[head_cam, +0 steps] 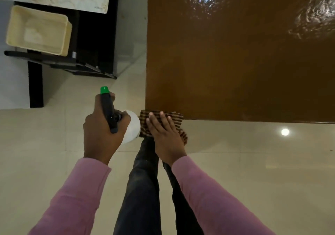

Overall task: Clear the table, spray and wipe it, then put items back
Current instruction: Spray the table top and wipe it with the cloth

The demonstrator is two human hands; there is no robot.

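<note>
Fingers (161, 119) of our right hand (164, 135) lie straight, pressing the cloth (176, 119) onto the table's (235, 62) near corner; our left hand (101, 131) grips the bottle (134, 127) just beside that corner.

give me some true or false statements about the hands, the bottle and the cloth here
1. The left hand grips the spray bottle. True.
2. The spray bottle stands on the table. False: it is held over the floor, beside the table.
3. The right hand lies flat on the striped cloth at the table's near corner. True.
4. The cream tub sits on the table. False: it rests on a dark stand off to the side.
</note>
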